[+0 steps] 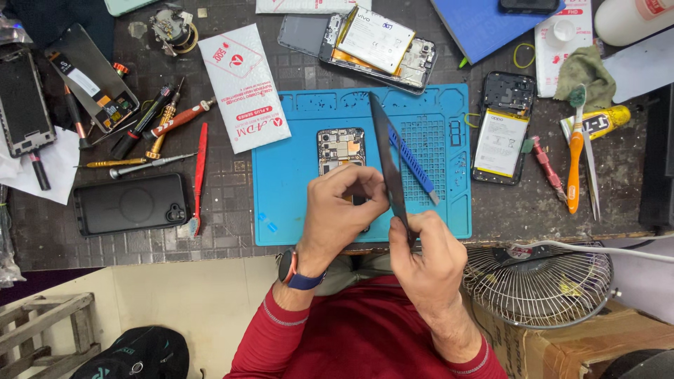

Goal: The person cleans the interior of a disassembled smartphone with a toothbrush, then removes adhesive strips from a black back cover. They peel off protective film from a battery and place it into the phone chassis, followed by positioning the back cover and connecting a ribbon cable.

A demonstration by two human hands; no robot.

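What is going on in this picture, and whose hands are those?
The picture comes from a camera worn on a person's head, looking down at their own two hands. The right hand holds a thin dark phone panel on its edge, and the left hand touches it too. Under them lies a blue work mat with an opened phone on it, its insides showing. Around the mat on the dark table are screwdrivers, a black phone case, more opened phones and a small fan.
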